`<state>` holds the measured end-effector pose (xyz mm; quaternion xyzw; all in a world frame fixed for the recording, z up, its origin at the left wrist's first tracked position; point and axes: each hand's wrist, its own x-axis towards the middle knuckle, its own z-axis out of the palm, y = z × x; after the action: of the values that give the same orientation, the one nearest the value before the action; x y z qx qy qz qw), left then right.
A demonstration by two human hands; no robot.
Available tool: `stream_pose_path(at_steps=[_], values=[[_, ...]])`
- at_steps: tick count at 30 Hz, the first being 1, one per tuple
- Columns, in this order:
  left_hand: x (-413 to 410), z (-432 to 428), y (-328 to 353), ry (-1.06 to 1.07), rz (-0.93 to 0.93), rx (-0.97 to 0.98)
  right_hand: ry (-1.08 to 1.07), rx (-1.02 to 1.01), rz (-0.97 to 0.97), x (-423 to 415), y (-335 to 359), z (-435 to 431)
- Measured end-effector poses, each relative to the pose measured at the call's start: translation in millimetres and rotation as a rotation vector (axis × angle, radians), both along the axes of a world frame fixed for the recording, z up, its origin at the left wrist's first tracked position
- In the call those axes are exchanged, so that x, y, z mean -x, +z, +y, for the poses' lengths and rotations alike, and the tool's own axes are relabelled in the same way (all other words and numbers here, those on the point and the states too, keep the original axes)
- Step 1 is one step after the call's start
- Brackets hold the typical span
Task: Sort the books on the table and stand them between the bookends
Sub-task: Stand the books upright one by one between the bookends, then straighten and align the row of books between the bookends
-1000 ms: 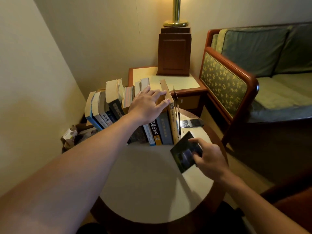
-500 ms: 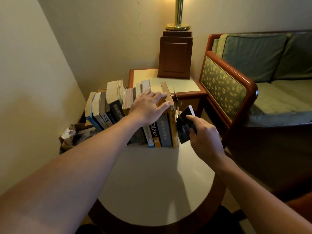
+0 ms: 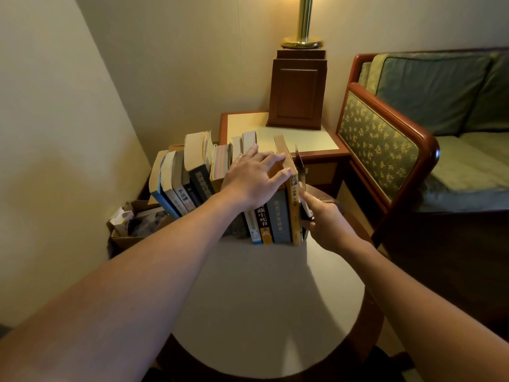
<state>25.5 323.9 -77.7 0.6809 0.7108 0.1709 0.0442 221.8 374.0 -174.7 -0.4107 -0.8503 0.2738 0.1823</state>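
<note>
Two-handed | left hand (image 3: 253,177) flat atop books (image 3: 192,172) | right hand (image 3: 327,224) grips dark book (image 3: 306,212) at row's end

The round bench (image 3: 261,312) has a smooth, matt cream top edged in glossy reddish wood, and the side table (image 3: 278,128) behind it looks the same. The books (image 3: 198,150) show yellowed, rough paper edges and faintly shiny card spines, beside a box (image 3: 121,239) of dull brown cardboard. The lamp stem (image 3: 303,20) is polished brass-coloured metal on a dark satin wooden plinth (image 3: 297,95), and the sofa (image 3: 377,142) is woven patterned cloth framed in lacquered wood.
</note>
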Motion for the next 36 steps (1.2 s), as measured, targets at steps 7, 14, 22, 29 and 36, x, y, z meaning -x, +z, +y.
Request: stream_pose_path(at_steps=[7,14,22,29,36], values=[[0,0,0,0.005,0.001,0.007,-0.063,-0.119,0.099,-3,-8,9],[3,-2,-1,-0.009,0.019,0.042,-0.083,-0.187,0.045,3,-1,-3],[21,-64,-24,-0.062,0.026,-0.132,-0.115,-0.309,0.073,0,44,-40],[27,-131,-41,0.111,-0.067,-0.247,-0.019,-0.383,0.005,0,97,-88],[38,-159,-74,0.335,-0.209,-0.362,0.138,-0.364,-0.116,30,137,-115]])
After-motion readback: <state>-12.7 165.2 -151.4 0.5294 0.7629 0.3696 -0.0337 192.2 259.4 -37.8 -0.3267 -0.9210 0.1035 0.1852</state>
